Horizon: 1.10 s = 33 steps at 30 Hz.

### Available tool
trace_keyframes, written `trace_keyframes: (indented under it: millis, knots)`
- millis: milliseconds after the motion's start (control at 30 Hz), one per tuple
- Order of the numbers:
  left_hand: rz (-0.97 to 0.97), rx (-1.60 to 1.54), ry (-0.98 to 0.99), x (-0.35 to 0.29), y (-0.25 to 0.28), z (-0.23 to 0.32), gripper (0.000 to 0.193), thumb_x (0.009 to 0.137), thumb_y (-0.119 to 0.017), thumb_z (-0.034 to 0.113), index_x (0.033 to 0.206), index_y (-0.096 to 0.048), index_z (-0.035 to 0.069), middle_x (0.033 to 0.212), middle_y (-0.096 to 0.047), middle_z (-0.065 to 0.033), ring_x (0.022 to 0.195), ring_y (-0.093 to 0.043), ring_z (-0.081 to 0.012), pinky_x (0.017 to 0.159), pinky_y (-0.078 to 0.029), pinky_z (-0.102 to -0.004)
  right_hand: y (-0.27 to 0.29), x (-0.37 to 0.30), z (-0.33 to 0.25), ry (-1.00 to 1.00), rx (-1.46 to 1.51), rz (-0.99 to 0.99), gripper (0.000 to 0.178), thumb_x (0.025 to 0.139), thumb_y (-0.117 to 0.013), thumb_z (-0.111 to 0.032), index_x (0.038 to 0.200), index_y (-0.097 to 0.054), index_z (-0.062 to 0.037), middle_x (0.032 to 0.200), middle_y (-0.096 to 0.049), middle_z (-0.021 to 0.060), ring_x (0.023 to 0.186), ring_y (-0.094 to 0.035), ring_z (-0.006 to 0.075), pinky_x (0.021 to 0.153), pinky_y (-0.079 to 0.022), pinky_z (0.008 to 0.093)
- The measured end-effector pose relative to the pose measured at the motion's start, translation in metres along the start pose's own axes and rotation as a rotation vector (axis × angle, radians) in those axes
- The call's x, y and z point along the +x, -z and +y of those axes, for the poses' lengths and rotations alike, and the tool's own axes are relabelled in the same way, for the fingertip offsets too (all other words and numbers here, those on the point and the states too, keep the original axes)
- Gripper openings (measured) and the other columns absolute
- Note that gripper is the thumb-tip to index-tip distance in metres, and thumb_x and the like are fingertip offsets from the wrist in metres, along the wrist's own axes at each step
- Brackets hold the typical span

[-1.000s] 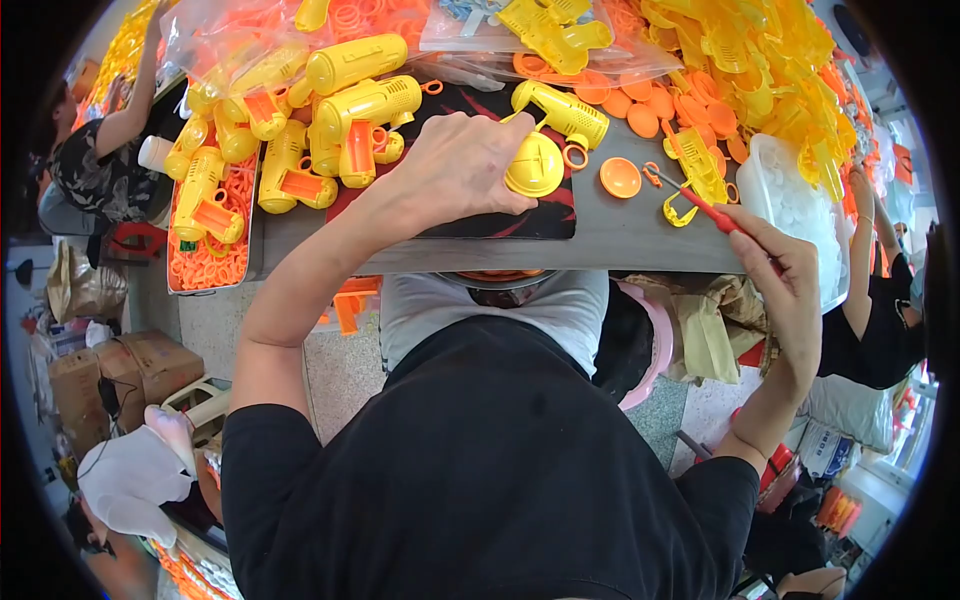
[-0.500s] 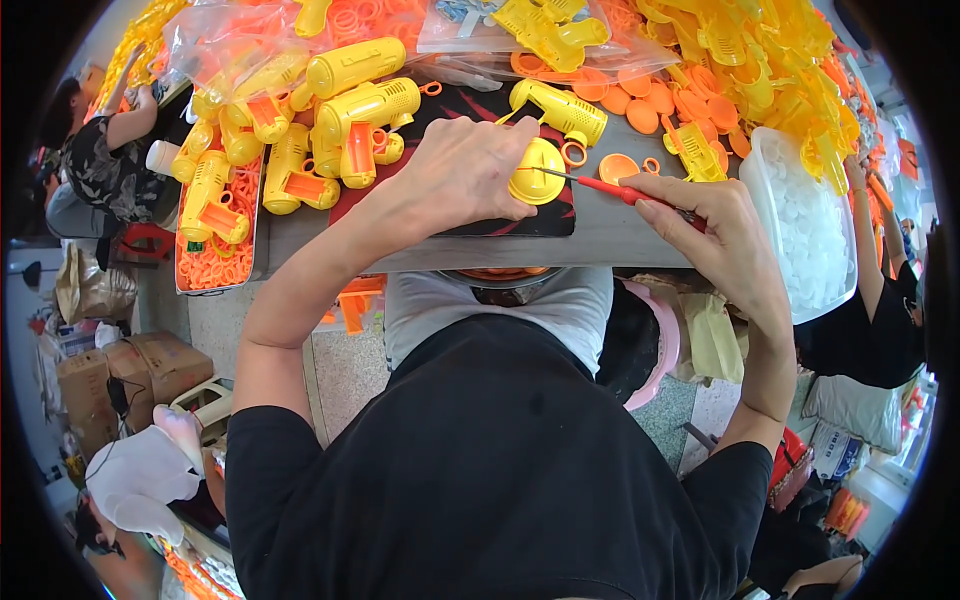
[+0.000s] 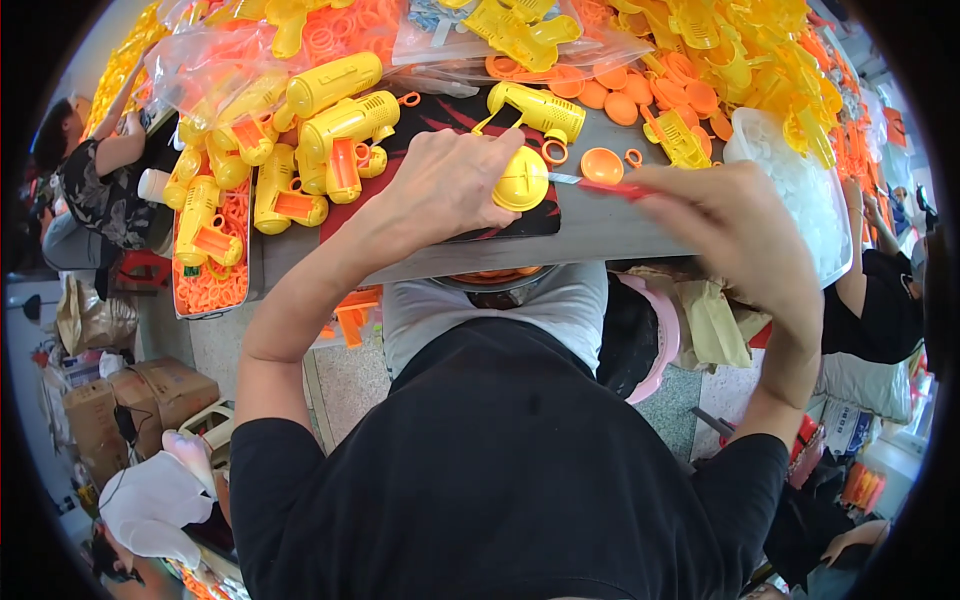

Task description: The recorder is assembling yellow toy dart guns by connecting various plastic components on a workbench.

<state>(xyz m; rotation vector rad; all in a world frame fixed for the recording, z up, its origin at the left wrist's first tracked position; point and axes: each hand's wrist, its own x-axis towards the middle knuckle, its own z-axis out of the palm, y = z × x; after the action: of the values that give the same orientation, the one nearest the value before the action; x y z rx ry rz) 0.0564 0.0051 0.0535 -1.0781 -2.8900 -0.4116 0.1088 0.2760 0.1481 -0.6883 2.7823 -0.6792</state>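
My left hand (image 3: 450, 180) is closed on a round yellow plastic part (image 3: 522, 181), its face with a straight slit turned up. The fingers under it are mostly hidden. To its right, my right hand (image 3: 728, 222), smeared by motion, grips a red-handled screwdriver (image 3: 608, 188); its thin metal shaft points left, close to the part's edge. Just beyond lies a yellow toy housing (image 3: 545, 112) with an orange ring (image 3: 554, 151) at its lower end. An orange dished disc (image 3: 602, 165) and a smaller orange ring (image 3: 633, 158) lie near the screwdriver.
Yellow toy bodies (image 3: 345, 118) with orange triggers are heaped at left, partly over a tray of orange rings (image 3: 212, 288). Orange discs (image 3: 621, 108) and yellow shells (image 3: 745, 60) pile up at back right. A white tub (image 3: 846, 262) of translucent pieces stands right. Other people work at both sides.
My right hand has moved right and slightly down, drawing the screwdriver's tip off the face of the yellow part. My left hand still holds the part. The whole view has shifted slightly.
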Motion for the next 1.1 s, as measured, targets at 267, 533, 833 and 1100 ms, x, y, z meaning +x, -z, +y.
trace_keyframes:
  millis: [267, 533, 833, 1100]
  knots:
    - [0.011, -0.096, -0.097, 0.013, 0.001, -0.001, 0.059, 0.073, -0.081, 0.040, 0.115, -0.058, 0.006, 0.081, -0.070, -0.0179, 0.076, -0.069, -0.0369, 0.065, -0.052, -0.0463, 0.010, -0.181, 0.203, -0.501, -0.039, 0.950, 0.036, 0.106, -0.050, -0.016, 0.133, -0.060, 0.0035, 0.128, -0.062, 0.0024, 0.069, -0.048, 0.0030, 0.058, -0.040, 0.0184]
    - [-0.038, -0.161, 0.041, -0.003, 0.007, -0.012, 0.064, 0.072, -0.084, 0.033, 0.124, -0.059, 0.007, 0.088, -0.072, -0.0176, 0.081, -0.070, -0.0357, 0.071, -0.053, -0.0433, -0.038, -0.165, 0.297, -0.854, -0.734, 1.066, 0.024, 0.097, -0.053, -0.018, 0.113, -0.062, -0.0026, 0.099, -0.065, 0.0242, 0.093, -0.065, 0.0432, 0.080, -0.052, 0.0529]
    - [0.068, -0.613, 0.086, 0.010, 0.004, -0.025, 0.059, 0.078, -0.084, 0.028, 0.126, -0.058, 0.005, 0.101, -0.071, -0.0110, 0.092, -0.070, -0.0188, 0.082, -0.054, -0.0328, -0.038, -0.122, 0.212, -0.630, -0.525, 1.163, 0.041, 0.098, -0.062, -0.026, 0.134, -0.060, -0.0059, 0.123, -0.064, 0.0161, 0.108, -0.064, 0.0266, 0.091, -0.051, 0.0405]
    - [0.360, -1.509, 0.355, -0.030, -0.040, -0.024, 0.054, 0.084, -0.074, 0.007, 0.132, -0.051, 0.000, 0.118, -0.065, -0.0065, 0.110, -0.062, -0.0152, 0.100, -0.048, -0.0308, -0.174, 0.048, 0.024, 0.163, 1.546, 0.481, 0.078, 0.088, -0.074, -0.015, 0.153, -0.033, -0.0020, 0.143, -0.052, 0.0120, 0.126, -0.054, 0.0202, 0.105, -0.044, 0.0351]
